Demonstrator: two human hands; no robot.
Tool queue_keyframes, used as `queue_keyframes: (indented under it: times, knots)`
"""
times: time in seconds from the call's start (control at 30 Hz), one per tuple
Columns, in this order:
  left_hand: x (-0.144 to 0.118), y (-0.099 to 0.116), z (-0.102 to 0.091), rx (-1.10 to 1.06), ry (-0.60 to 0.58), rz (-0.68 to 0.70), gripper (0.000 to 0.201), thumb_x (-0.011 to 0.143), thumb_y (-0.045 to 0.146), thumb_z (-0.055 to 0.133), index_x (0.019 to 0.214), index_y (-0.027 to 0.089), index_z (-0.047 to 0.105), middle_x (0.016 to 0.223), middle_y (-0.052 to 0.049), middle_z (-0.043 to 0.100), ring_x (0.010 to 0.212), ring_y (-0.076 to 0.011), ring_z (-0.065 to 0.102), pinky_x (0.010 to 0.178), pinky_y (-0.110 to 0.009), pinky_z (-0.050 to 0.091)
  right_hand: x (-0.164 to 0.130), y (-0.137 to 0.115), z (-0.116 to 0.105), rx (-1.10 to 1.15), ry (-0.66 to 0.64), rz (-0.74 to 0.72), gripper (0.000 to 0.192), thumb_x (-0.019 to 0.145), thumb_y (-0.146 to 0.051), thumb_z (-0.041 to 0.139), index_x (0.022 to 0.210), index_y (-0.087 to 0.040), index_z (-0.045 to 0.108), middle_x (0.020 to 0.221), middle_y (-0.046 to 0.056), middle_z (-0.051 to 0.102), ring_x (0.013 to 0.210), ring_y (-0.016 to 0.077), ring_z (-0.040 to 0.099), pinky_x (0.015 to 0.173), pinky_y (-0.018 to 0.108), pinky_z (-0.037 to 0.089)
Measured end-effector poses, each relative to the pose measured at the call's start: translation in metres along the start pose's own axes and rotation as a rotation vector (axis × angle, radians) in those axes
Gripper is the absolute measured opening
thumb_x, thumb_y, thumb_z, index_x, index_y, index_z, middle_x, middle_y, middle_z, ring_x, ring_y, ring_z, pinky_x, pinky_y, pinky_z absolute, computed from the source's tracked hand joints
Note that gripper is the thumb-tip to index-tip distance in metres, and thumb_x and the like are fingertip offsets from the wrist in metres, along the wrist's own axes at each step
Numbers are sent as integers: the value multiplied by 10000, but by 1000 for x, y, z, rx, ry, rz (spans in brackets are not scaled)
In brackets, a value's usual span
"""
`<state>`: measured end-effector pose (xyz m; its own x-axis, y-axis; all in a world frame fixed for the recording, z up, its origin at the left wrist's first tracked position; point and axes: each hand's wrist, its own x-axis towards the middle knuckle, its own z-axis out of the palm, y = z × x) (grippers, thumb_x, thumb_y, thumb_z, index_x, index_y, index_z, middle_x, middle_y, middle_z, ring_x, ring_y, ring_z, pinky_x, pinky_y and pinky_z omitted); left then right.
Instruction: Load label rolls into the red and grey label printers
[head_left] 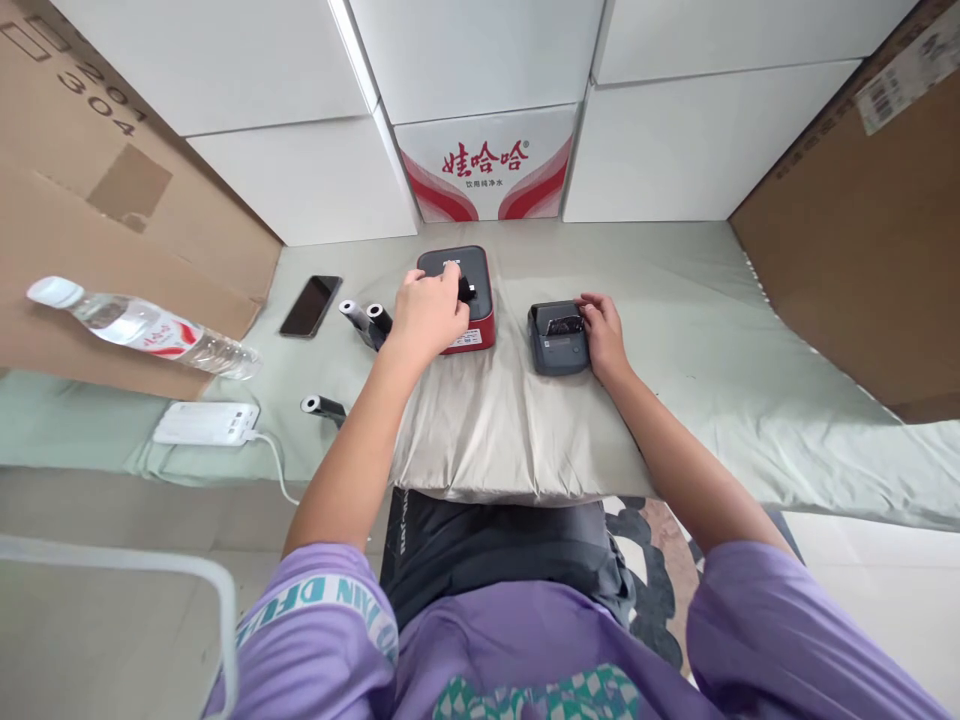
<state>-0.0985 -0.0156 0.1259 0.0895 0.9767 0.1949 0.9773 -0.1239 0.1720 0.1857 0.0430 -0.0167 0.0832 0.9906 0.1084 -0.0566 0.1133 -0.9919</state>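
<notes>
White boxes (300,170) and brown cardboard (862,230) wall in a bed covered by a pale green sheet (697,330), with a beige pillow (495,420) at its near edge. The left hand (429,312) rests over the red-and-black device (480,300) on the pillow, its fingers (450,280) pinching a small black piece (466,290). The right hand (602,335) lies against the dark grey label printer (555,345) just beside it, fingers loosely curled on its edge.
</notes>
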Motion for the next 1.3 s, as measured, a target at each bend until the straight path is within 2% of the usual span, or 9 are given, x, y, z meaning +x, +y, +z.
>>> queue_keyframes:
  times: [0.2, 0.3, 0.4, 0.5, 0.6, 0.9, 1.03, 1.2, 1.3]
  knots:
    - [-20, 47, 3, -113, 124, 33, 702, 916, 224, 571, 1595, 199, 398, 1499, -172, 658, 1575, -379, 425, 1348, -599, 146, -1, 0, 0, -28, 0, -8, 315, 896, -529, 599, 1123, -310, 609, 1216, 23, 691, 1193, 222, 664, 1168, 461, 504]
    - [-40, 83, 32, -308, 141, 127, 760, 923, 171, 523, 1650, 254, 318, 1743, -106, 396, 1674, -328, 234, 1368, -583, 177, -1, 0, 0, -31, -3, -16, 318, 895, -537, 600, 1122, -313, 608, 1228, 21, 689, 1206, 219, 659, 1166, 451, 505]
    - [-52, 98, 74, -544, -43, 32, 792, 903, 111, 470, 1666, 157, 261, 1743, -173, 374, 1625, -315, 365, 1309, -526, 374, -1, 0, 0, -28, -12, -23, 312, 902, -530, 598, 1123, -311, 604, 1249, 27, 692, 1217, 223, 659, 1176, 451, 494]
    - [-55, 91, 106, -684, -144, -27, 807, 890, 85, 454, 1667, 177, 257, 1715, -147, 429, 1567, -307, 468, 1266, -519, 448, -3, -1, 1, -48, -6, -28, 316, 911, -541, 587, 1128, -311, 597, 1258, 28, 689, 1227, 227, 653, 1172, 451, 496]
    - [-54, 79, 121, -716, -119, -14, 814, 879, 76, 471, 1655, 243, 288, 1710, -91, 440, 1557, -306, 482, 1270, -540, 441, -7, -3, 2, -76, 27, -31, 310, 921, -534, 574, 1139, -314, 586, 1256, 34, 685, 1236, 233, 647, 1158, 445, 502]
    - [-45, 81, 122, -519, -87, 41, 775, 783, -1, 527, 1541, 135, 443, 1607, -190, 564, 1436, -307, 614, 1292, -498, 396, -13, -9, 6, -186, 123, -59, 319, 952, -486, 556, 1222, -316, 547, 1238, 42, 689, 1209, 235, 652, 1163, 443, 478]
    - [-47, 80, 128, -564, 1, 29, 736, 796, -29, 501, 1504, 165, 463, 1595, -149, 589, 1459, -275, 596, 1292, -488, 395, -10, -8, 4, -143, 96, -44, 350, 966, -556, 537, 1169, -275, 584, 1207, 53, 707, 1121, 221, 694, 1068, 429, 545]
    - [-48, 73, 131, -683, 41, -82, 619, 863, -7, 496, 1451, 188, 494, 1574, -132, 613, 1459, -289, 597, 1202, -447, 501, -20, -18, -3, -188, 177, -186, 402, 1009, -601, 475, 933, -234, 620, 970, 58, 734, 972, 217, 732, 951, 411, 594]
    - [-49, 71, 128, -727, 23, -108, 593, 884, 8, 497, 1444, 201, 503, 1574, -111, 613, 1435, -304, 617, 1162, -455, 534, -29, -27, -3, -250, 202, -245, 414, 1029, -583, 452, 1012, -229, 664, 935, 70, 773, 972, 236, 757, 985, 441, 584]
